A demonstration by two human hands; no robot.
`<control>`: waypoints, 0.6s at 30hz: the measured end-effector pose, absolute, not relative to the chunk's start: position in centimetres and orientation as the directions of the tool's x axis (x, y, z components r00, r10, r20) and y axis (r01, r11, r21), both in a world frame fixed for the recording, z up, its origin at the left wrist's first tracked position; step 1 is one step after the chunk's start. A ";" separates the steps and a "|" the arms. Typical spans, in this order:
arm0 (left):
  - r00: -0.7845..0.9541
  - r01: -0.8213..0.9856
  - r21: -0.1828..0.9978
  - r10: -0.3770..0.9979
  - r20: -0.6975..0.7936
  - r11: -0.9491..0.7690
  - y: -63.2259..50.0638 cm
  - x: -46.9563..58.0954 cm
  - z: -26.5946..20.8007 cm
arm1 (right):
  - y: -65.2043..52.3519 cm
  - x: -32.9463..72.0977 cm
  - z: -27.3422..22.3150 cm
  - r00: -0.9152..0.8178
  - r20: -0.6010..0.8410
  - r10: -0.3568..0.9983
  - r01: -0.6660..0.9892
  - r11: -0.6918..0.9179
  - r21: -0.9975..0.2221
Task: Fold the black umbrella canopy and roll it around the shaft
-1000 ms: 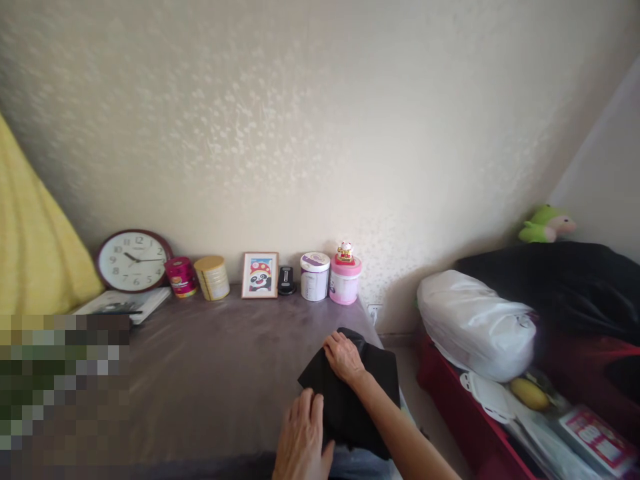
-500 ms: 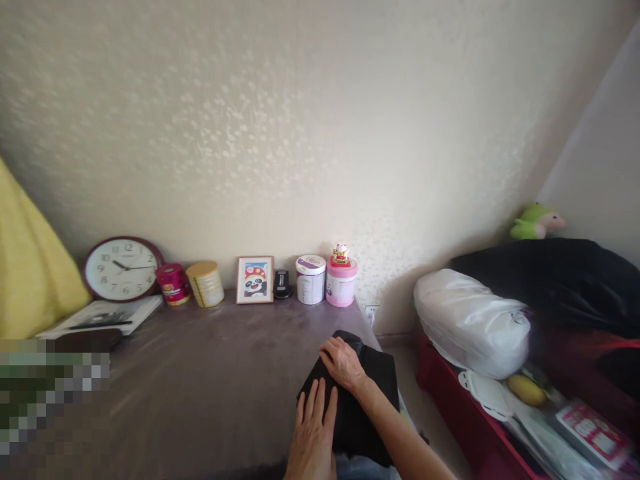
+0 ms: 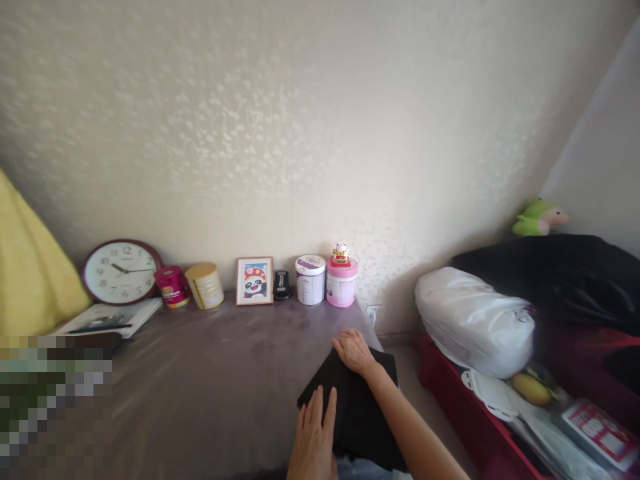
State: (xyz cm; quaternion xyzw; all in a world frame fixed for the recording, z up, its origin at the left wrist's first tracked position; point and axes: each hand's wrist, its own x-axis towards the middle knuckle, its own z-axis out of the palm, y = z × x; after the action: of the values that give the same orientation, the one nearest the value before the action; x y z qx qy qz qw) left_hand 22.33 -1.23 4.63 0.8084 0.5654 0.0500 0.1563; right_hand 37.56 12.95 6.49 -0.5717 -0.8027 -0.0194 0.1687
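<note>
A folded black cloth (image 3: 367, 413), perhaps a garment, lies on the grey-brown covered surface near its right edge. My left hand (image 3: 316, 427) rests on its left part, fingers stretched out and a little apart. At the far edge of the cloth, my right hand (image 3: 354, 351) is curled over the fabric with bent fingers. Its fingertips are partly hidden, and the right forearm crosses over the cloth's right side. Some bluish fabric (image 3: 357, 469) shows below the near edge.
Along the wall stand a clock (image 3: 123, 272), a magenta tin (image 3: 171, 287), a yellow tin (image 3: 204, 285), a framed panda picture (image 3: 255, 281), a purple-white canister (image 3: 311, 280) and a pink canister (image 3: 341, 287) bearing a cat figurine. Right, a red box (image 3: 450, 393) holds a white bag (image 3: 475, 320).
My right hand has moved slightly away and to the right, to the cloth's far edge. The flap that stuck out beyond it no longer shows. My left hand has barely moved.
</note>
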 end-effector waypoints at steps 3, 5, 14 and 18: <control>0.352 0.906 0.301 0.924 -0.148 -0.297 -1.5 22.5 6.0 | 13.5 38.9 7.0 -0.171 0.302 0.938 0.952 0.236 -0.197; 0.347 0.907 0.306 0.926 -0.149 -0.290 -1.6 22.5 6.3 | 13.2 40.3 7.2 -0.105 0.337 0.936 0.959 0.186 -0.216; 0.352 0.892 0.333 0.932 -0.091 -0.305 -1.9 22.4 5.7 | 4.8 46.2 6.5 0.336 0.474 0.814 0.824 -0.011 -0.566; 0.342 0.889 0.344 0.938 -0.060 -0.302 -2.0 22.3 5.3 | 1.9 45.7 6.3 0.361 0.221 0.906 0.674 -0.090 -0.734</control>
State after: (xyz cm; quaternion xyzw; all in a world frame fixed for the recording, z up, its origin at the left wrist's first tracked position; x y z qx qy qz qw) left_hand 22.35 -2.05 5.26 0.8034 0.5684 0.0764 0.1603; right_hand 45.70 1.91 6.27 -0.7234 -0.5458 0.1463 0.3966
